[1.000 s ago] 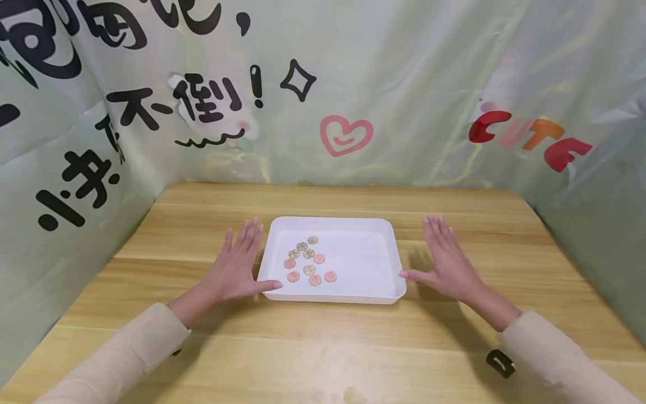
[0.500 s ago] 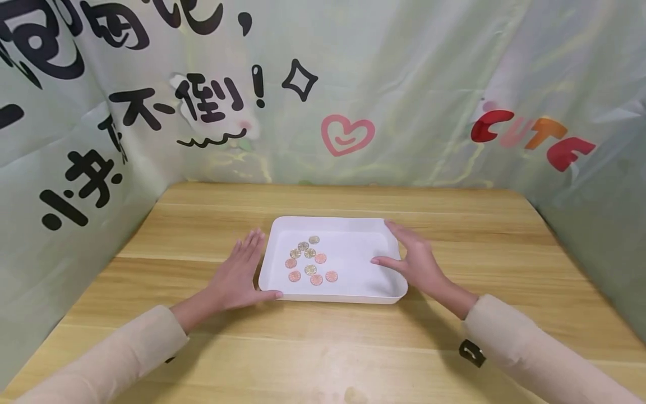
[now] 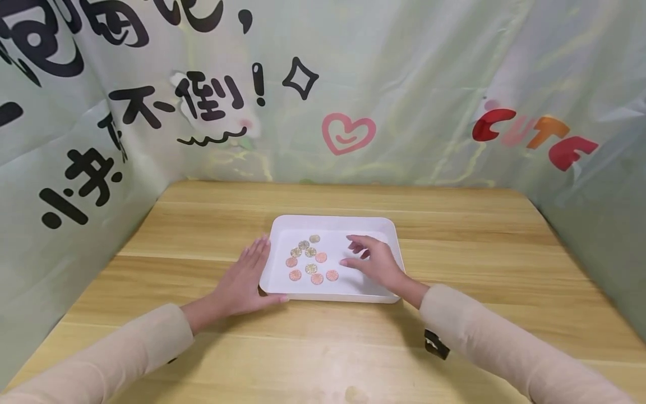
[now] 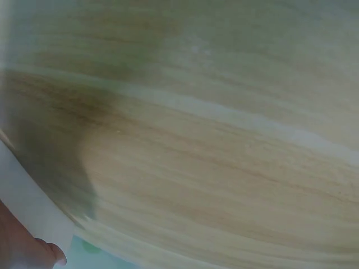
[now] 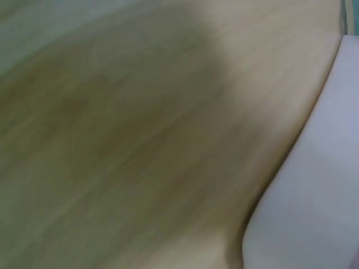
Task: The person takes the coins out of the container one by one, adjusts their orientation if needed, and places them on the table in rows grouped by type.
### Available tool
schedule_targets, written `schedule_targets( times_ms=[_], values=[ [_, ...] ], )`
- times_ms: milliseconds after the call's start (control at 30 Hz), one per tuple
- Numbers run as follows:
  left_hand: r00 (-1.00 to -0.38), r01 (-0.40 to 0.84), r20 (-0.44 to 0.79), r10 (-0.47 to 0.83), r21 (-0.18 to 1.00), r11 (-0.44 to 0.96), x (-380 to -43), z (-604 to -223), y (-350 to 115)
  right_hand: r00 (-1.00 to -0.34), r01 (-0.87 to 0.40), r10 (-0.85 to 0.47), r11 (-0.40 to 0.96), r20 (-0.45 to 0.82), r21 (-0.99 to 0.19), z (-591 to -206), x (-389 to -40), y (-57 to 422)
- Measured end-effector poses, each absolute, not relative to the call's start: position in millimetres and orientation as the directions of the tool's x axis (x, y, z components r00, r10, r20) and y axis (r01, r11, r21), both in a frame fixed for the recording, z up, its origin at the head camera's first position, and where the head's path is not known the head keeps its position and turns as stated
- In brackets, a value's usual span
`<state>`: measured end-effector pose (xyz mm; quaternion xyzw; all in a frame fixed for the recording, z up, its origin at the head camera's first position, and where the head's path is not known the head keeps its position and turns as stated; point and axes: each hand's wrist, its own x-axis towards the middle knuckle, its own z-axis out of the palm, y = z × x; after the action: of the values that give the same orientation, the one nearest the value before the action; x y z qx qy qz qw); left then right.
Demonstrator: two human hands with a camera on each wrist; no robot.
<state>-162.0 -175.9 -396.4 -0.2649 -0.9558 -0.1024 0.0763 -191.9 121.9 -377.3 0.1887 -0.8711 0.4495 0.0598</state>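
A white rectangular tray (image 3: pixel 348 289) lies on the table, with several small coins spread over its left half. Some are copper-pink coins (image 3: pixel 317 279), others dull gold coins (image 3: pixel 310 269). My left hand (image 3: pixel 242 283) rests against the tray's left side, fingers straight along the edge and thumb along the front rim. Over the right half of the tray is my right hand (image 3: pixel 375 262), fingers loosely bent, thumb apart from them, nothing between. Its fingertips point toward the coins, a short way to their right. In the right wrist view only the tray's outer wall (image 5: pixel 314 179) shows.
The wooden table (image 3: pixel 323 348) reaches out around the tray on all sides. A pale printed cloth (image 3: pixel 414 84) hangs along the back and both sides. A dark strap piece (image 3: pixel 436 344) hangs under the right sleeve (image 3: pixel 484 325).
My right hand has moved left from beside the tray to above its right half, its fingers bending. My left hand has shifted slightly right, closer against the tray. The coins have not moved.
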Motion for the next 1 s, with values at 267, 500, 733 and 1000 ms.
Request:
schedule_targets(
  times_ms=[267,500,733,1000],
  values=[
    [-0.85,0.52,0.191,0.491,0.153,0.84,-162.2,-399.1,-176.1,-0.947,-0.276,-0.293,0.53,0.132,-0.801,-385.4,-196.0,105.1],
    [-0.857,0.513,0.158,0.49,0.168,0.842,-161.9,-395.2,-176.2,-0.922,-0.244,-0.388,0.569,0.005,-0.785,-390.1,-196.2,100.4],
    [-0.862,0.507,0.114,0.494,0.17,0.845,-162.5,-387.9,-176.5,-0.912,-0.266,-0.411,0.589,0.0,-0.763,-391.8,-194.9,97.8],
    [-0.869,0.493,0.056,0.491,0.157,0.856,-163.4,-379.2,-174.5,-0.913,-0.273,-0.407,0.629,-0.01,-0.728,-390.6,-195.0,94.0]
  ],
)
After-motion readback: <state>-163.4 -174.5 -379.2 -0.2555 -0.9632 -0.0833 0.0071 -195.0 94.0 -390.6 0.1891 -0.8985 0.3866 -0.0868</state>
